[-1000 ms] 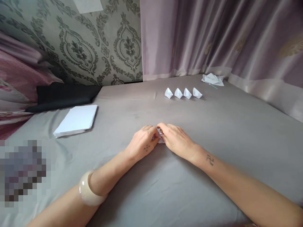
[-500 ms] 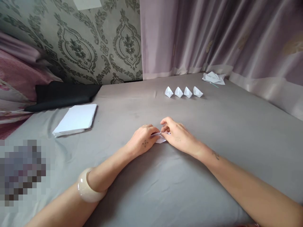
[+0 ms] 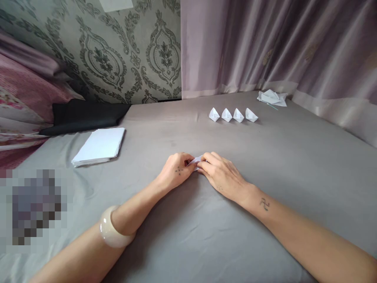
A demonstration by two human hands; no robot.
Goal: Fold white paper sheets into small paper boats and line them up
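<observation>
Between my two hands is a small piece of folded white paper (image 3: 196,160), low over the grey cloth. My left hand (image 3: 178,169) pinches its left end with thumb and fingers. On the right end, my right hand (image 3: 219,171) closes its thumb and fingers round the paper, hiding much of it. Only a narrow white strip shows between the fingertips, so its full shape cannot be made out. Several folded white paper boats (image 3: 226,115) stand in a row beyond my hands, to the right.
A stack of white paper sheets (image 3: 100,145) lies to the left, by a folded black cloth (image 3: 88,117). Loose folded papers (image 3: 272,97) and a thin pale stick (image 3: 272,106) lie at the far right, near the curtain (image 3: 235,47). A blurred-out patch (image 3: 35,208) covers something at lower left.
My right hand has turned over the paper and its raised fingers have come down round the right end. The left hand keeps its pinch. The whole view has shifted slightly.
</observation>
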